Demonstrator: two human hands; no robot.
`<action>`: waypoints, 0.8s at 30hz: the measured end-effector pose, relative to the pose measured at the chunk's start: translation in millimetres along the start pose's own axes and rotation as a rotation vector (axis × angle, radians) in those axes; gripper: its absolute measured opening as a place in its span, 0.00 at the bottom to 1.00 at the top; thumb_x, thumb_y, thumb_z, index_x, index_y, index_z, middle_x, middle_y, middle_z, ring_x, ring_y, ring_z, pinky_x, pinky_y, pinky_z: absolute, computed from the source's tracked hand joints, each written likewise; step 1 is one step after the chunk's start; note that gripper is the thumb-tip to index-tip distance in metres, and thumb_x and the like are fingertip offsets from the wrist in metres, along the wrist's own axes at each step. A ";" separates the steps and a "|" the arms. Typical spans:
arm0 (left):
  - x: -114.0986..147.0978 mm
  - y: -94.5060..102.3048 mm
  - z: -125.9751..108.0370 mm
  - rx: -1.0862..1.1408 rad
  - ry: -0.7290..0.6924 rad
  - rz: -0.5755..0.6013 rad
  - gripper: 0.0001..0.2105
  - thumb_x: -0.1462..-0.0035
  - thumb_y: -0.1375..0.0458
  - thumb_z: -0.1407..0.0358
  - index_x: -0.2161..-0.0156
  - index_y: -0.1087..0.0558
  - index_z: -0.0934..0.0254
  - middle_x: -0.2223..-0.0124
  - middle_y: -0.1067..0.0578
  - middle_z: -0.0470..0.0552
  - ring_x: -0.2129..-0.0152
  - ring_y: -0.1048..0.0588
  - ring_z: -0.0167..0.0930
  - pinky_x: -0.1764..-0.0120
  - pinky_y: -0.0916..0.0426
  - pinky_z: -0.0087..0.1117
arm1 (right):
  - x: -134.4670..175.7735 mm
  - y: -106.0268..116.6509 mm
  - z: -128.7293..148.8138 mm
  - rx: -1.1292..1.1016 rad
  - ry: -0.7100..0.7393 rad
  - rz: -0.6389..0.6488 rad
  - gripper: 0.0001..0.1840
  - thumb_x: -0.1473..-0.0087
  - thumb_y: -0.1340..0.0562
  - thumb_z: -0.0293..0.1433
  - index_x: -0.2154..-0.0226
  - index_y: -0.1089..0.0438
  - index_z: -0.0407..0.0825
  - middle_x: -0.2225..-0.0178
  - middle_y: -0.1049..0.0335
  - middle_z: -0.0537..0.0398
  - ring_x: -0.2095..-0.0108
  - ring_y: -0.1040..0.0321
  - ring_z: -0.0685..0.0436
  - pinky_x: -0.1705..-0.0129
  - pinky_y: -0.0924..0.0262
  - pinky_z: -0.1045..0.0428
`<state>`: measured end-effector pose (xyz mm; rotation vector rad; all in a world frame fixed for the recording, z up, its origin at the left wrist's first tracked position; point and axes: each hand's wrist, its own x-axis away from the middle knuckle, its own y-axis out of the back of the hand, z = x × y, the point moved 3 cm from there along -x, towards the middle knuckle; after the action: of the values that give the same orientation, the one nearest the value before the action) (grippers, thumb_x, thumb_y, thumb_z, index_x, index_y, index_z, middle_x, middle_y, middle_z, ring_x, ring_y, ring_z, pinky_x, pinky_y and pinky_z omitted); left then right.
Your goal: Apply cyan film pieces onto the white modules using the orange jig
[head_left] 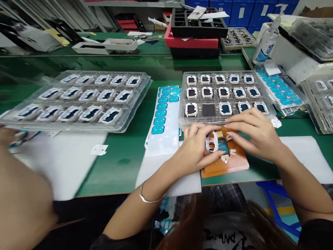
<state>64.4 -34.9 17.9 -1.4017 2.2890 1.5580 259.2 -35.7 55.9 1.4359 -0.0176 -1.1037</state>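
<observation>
My left hand (195,147) is closed around a white watch case (212,141), tilted up on its side. A teal sticker (222,146) lies against the case, with my left thumb at its lower edge. Under both sits an orange block (236,161), with small white tabs on it. My right hand (256,133) reaches over the block from the right, its fingers stretched out and apart near the case. Just beyond the hands, a clear tray (182,119) holds rows of white watch cases; one slot (208,110) in the front row has no case.
Left of my hands lie sheets of teal stickers (159,121). Another tray of cases (127,121) stands farther left, beside a co-worker's blurred arm (23,194). Behind are stacked black and red boxes (192,41), a pump bottle (266,43) and bagged sticker sheets (281,90).
</observation>
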 end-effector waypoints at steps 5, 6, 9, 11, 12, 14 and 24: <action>0.2 -0.7 1.8 0.009 0.078 0.032 0.29 0.41 0.42 0.46 0.42 0.42 0.60 0.47 0.30 0.58 0.51 0.35 0.43 0.50 0.41 0.47 | -1.2 -11.0 2.6 -0.202 0.016 0.011 0.08 0.40 0.39 0.30 0.58 0.26 0.52 0.57 0.23 0.50 0.60 0.30 0.41 0.56 0.37 0.43; 0.1 -0.5 2.3 0.019 0.089 0.041 0.30 0.42 0.41 0.46 0.41 0.42 0.59 0.47 0.30 0.58 0.51 0.35 0.42 0.50 0.41 0.46 | -1.2 -11.8 3.0 -0.237 0.011 0.021 0.08 0.40 0.39 0.30 0.57 0.27 0.52 0.57 0.23 0.51 0.59 0.29 0.42 0.55 0.37 0.43; 0.4 -0.1 4.1 0.040 0.126 0.071 0.32 0.42 0.41 0.46 0.39 0.43 0.57 0.43 0.32 0.58 0.48 0.37 0.43 0.47 0.42 0.47 | -0.7 -13.1 3.3 -0.303 0.006 0.089 0.13 0.41 0.37 0.33 0.53 0.29 0.51 0.54 0.24 0.51 0.56 0.29 0.42 0.53 0.38 0.44; 0.7 1.1 5.0 0.058 0.126 0.071 0.36 0.44 0.40 0.45 0.36 0.46 0.56 0.39 0.35 0.58 0.46 0.39 0.44 0.45 0.43 0.49 | 0.0 -14.3 2.6 -0.296 0.018 0.142 0.15 0.41 0.37 0.37 0.51 0.30 0.51 0.51 0.26 0.49 0.54 0.30 0.41 0.52 0.38 0.44; 0.7 2.2 5.2 0.066 0.117 0.063 0.37 0.45 0.39 0.45 0.36 0.46 0.55 0.38 0.36 0.58 0.45 0.40 0.44 0.44 0.43 0.49 | 0.4 -14.9 1.8 -0.280 0.022 0.155 0.16 0.41 0.37 0.38 0.52 0.29 0.51 0.50 0.27 0.48 0.54 0.31 0.41 0.53 0.38 0.44; 0.6 5.4 5.6 0.071 0.103 0.050 0.38 0.47 0.38 0.44 0.37 0.44 0.56 0.38 0.35 0.58 0.45 0.40 0.44 0.44 0.43 0.49 | 1.0 -15.6 -0.7 -0.242 0.014 0.151 0.14 0.41 0.37 0.38 0.55 0.28 0.50 0.50 0.27 0.48 0.55 0.31 0.40 0.54 0.38 0.43; -1.2 29.9 10.9 0.011 0.104 0.014 0.23 0.47 0.34 0.49 0.51 0.30 0.59 0.48 0.25 0.54 0.50 0.30 0.40 0.47 0.38 0.45 | 2.4 -19.0 -0.1 -0.254 0.002 0.085 0.15 0.44 0.33 0.40 0.56 0.26 0.50 0.51 0.24 0.49 0.58 0.34 0.40 0.56 0.35 0.42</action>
<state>40.0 -23.2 34.7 -1.5021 2.3661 1.5079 249.5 -32.6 39.8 1.1981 0.0607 -0.9966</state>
